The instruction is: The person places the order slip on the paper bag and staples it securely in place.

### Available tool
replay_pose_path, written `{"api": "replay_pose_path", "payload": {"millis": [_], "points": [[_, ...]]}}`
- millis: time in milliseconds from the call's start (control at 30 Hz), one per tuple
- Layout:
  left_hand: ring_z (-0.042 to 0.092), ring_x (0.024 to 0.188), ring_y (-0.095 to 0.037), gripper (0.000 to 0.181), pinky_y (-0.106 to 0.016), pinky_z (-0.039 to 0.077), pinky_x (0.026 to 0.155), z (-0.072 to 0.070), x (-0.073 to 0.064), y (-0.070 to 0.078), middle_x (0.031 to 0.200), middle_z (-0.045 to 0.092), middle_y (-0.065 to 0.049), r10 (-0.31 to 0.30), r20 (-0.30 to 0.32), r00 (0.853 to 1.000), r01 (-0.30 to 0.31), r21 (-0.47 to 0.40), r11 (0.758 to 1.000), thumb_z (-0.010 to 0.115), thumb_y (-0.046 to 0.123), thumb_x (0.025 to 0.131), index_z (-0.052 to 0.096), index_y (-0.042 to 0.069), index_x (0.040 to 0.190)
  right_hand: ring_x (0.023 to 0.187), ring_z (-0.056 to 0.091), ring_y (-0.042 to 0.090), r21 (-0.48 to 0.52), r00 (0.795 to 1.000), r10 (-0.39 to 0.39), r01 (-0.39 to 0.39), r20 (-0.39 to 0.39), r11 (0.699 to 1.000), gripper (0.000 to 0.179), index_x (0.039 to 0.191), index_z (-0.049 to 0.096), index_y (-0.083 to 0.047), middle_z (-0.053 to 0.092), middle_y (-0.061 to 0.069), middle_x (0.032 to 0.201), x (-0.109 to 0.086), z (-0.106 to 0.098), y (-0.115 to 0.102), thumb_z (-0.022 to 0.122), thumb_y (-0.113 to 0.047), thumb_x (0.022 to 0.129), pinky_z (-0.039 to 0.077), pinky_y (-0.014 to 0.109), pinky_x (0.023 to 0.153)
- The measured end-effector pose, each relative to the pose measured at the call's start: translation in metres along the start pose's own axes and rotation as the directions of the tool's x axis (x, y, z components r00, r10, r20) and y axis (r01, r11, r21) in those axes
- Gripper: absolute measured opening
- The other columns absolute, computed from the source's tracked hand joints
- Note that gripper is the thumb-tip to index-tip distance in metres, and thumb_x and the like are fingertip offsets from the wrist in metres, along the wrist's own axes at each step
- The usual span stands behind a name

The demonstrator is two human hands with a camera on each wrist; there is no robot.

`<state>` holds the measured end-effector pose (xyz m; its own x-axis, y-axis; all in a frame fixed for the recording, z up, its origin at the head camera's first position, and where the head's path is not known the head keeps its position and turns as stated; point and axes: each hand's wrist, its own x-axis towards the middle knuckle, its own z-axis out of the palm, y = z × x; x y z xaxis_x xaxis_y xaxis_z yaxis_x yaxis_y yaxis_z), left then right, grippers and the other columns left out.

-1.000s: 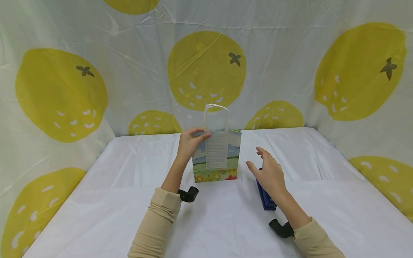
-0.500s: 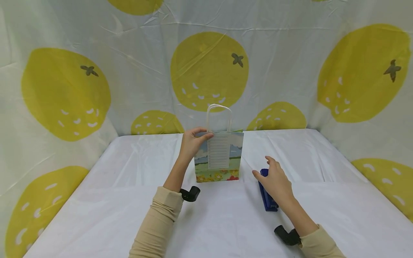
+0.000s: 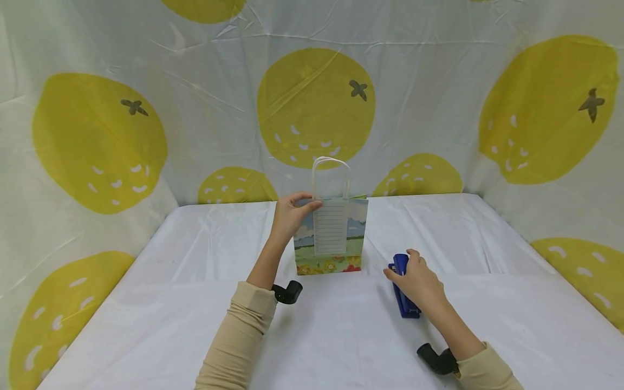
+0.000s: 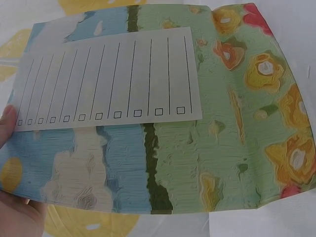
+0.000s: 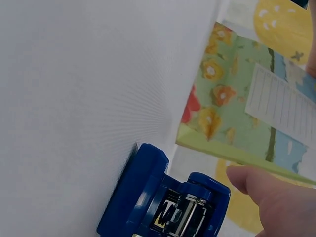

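Note:
A small paper gift bag (image 3: 303,244) with a painted landscape and white handles stands upright on the table. A lined sheet with checkboxes (image 3: 330,230) lies flat against its front. My left hand (image 3: 288,216) pinches the bag's upper left edge, thumb in front at the sheet's corner, the other fingers behind. To the right, a blue stapler (image 3: 401,264) rests on the table, its spring and metal parts showing in the right wrist view. Over it hovers my right hand (image 3: 420,281), thumb on the left and fingers on the far right side; the thumb (image 5: 249,178) looks apart from it.
A white cloth (image 3: 336,330) covers the table. Behind and beside it hangs a white curtain (image 3: 209,108) printed with large yellow lemons. Black wrist cameras sit on both forearms.
My right hand has moved slightly right and lowered around the blue stapler. My left hand keeps its pinch on the bag. The whole head view shifted a little early on.

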<state>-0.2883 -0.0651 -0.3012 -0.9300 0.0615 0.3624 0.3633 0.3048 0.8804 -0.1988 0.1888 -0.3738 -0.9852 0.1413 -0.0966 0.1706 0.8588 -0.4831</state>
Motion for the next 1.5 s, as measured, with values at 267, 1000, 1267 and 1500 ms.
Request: {"api": "replay_pose_path", "payload": {"millis": [267, 1000, 1267, 1500], "points": [[0.051, 0.118, -0.023, 0.03, -0.042, 0.043, 0.097, 0.0, 0.002, 0.0, 0.116, 0.062, -0.011, 0.003, -0.005, 1.0, -0.003, -0.001, 1.0, 0.072, 0.024, 0.076, 0.069, 0.004, 0.099, 0.101, 0.051, 0.051, -0.022, 0.995, 0.032, -0.03, 0.09, 0.999, 0.089, 0.133, 0.015, 0.017, 0.038, 0.039, 0.125, -0.003, 0.001, 0.004, 0.057, -0.045, 0.084, 0.048, 0.059, 0.075], [0.051, 0.119, -0.022, 0.031, -0.041, 0.043, 0.096, 0.0, 0.001, 0.0, 0.119, 0.061, -0.01, -0.006, 0.002, 1.0, 0.006, -0.012, 1.0, 0.073, 0.024, 0.076, 0.069, 0.003, 0.099, 0.077, 0.056, 0.036, -0.109, 0.995, 0.004, 0.007, 0.102, 0.994, 0.074, 0.114, 0.03, 0.024, 0.05, 0.032, 0.096, -0.019, 0.004, 0.004, 0.066, -0.03, 0.079, 0.048, 0.045, 0.062], [0.052, 0.118, -0.022, 0.03, -0.042, 0.043, 0.096, -0.001, 0.002, 0.002, 0.116, 0.063, -0.01, 0.007, 0.001, 1.0, -0.007, -0.013, 1.0, 0.073, 0.024, 0.076, 0.07, 0.004, 0.098, 0.07, 0.055, 0.033, -0.117, 0.997, 0.009, -0.001, 0.074, 0.993, 0.06, 0.109, 0.035, 0.021, 0.053, 0.029, 0.09, -0.02, 0.004, 0.004, 0.063, -0.024, 0.079, 0.046, 0.043, 0.059], [0.052, 0.117, -0.022, 0.03, -0.041, 0.043, 0.096, 0.0, 0.001, 0.0, 0.116, 0.063, -0.01, -0.006, 0.002, 1.0, 0.006, -0.013, 1.0, 0.073, 0.024, 0.076, 0.069, 0.003, 0.098, 0.069, 0.055, 0.031, -0.1, 0.997, 0.019, -0.011, 0.075, 0.995, 0.057, 0.108, 0.035, 0.019, 0.055, 0.029, 0.089, -0.022, 0.003, 0.006, 0.061, -0.022, 0.08, 0.046, 0.041, 0.057]]}}
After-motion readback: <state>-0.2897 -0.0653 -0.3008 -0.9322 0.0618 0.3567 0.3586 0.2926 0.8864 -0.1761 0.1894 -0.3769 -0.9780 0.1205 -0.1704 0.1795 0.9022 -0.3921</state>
